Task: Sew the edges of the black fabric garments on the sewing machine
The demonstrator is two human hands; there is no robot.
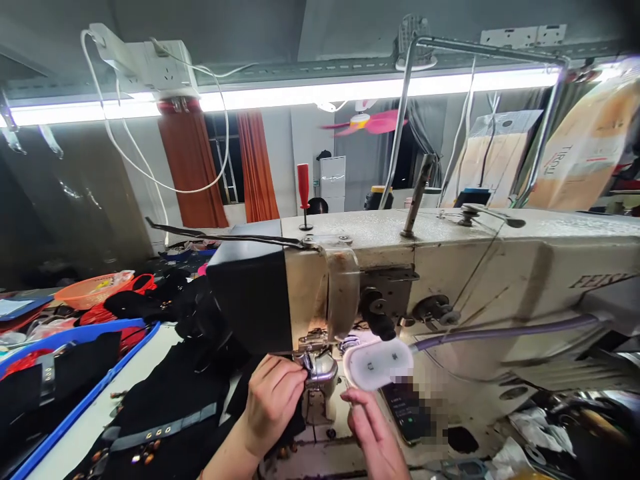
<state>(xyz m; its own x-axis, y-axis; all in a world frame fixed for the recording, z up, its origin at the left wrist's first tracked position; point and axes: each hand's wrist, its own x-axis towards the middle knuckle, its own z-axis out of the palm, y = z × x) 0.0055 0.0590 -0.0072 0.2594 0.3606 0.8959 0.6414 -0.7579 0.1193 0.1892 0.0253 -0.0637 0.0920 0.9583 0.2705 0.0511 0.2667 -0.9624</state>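
Observation:
My left hand [273, 400] is closed in a loose fist on black fabric [170, 393], right beside the presser foot [320, 370] of a cream industrial sewing machine [480, 267]. My right hand [373, 430] lies just right of the needle area, fingers together and pointing toward the foot, below a white oval lamp head [377, 363]; whether it holds anything is hidden. The black fabric has a grey strap with metal studs [150, 447] and trails left across the table.
A blue tray [80, 393] with black pieces sits at left, an orange basket [90, 290] behind it. A phone [407, 410] lies on the machine bed. A red-handled screwdriver [303, 193] stands on the machine top. Cardboard boxes [585, 147] are at right.

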